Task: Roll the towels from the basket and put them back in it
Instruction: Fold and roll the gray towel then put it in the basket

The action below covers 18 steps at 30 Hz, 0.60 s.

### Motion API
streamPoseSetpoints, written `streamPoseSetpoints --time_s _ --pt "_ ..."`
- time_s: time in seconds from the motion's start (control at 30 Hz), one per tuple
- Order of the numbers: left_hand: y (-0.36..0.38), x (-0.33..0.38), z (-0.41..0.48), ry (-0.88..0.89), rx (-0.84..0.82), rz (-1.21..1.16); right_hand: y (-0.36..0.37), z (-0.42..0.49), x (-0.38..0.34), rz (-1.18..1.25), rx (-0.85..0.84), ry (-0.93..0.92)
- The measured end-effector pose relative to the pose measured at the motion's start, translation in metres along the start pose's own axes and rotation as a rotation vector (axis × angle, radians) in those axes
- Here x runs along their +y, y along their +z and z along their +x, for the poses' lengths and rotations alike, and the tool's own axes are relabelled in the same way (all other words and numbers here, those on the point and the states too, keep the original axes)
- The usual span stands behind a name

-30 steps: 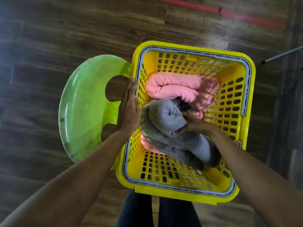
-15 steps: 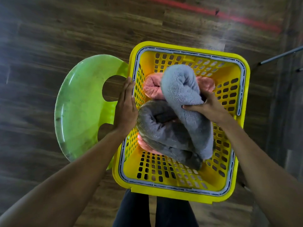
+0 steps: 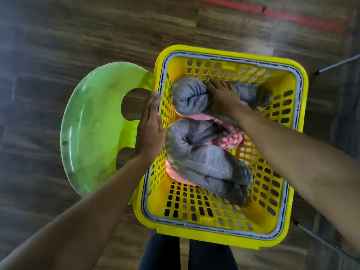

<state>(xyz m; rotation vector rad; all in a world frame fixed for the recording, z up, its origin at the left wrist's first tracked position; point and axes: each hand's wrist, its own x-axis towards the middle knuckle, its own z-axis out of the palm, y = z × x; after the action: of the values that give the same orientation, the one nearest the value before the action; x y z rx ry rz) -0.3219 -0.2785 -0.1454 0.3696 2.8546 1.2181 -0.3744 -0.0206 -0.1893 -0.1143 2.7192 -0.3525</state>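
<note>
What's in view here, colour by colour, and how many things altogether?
Grey towel rolls: 2
Pink towels: at least 1, mostly buried under the grey
Yellow basket: 1
Green stool: 1
Total: at least 5

One wide-angle view, worn on the person's head, looks almost straight down from close above, so the yellow basket [image 3: 214, 238] fills the middle. The left forearm [image 3: 87, 211] enters from the lower left corner, the right forearm [image 3: 302, 162] from the right edge. The wooden floor [image 3: 78, 36] lies behind, with the person's legs [image 3: 159, 254] at the bottom edge.
</note>
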Motion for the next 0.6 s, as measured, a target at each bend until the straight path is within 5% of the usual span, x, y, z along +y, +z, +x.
streamPoseSetpoints --time_s 0.13,0.27,0.3,0.4,0.47,0.6 --pt "0.002 -0.003 0.0 0.017 0.003 -0.004 0.002 0.0 -0.018 -0.076 0.018 0.125" --pt "0.001 -0.002 0.0 0.008 -0.009 0.003 0.017 -0.073 -0.055 0.056 0.377 0.181" --pt "0.001 -0.001 0.0 0.005 -0.012 0.005 0.028 -0.098 -0.062 0.132 0.354 0.141" --pt "0.001 -0.001 0.0 0.0 -0.017 0.006 0.081 -0.153 -0.06 0.304 -0.284 0.128" --pt "0.0 -0.001 0.0 -0.002 -0.02 0.006 0.105 -0.159 -0.05 0.294 -0.508 0.138" --pt "0.001 -0.001 0.001 -0.005 -0.013 0.008 0.096 -0.118 -0.031 0.167 -0.256 -0.047"
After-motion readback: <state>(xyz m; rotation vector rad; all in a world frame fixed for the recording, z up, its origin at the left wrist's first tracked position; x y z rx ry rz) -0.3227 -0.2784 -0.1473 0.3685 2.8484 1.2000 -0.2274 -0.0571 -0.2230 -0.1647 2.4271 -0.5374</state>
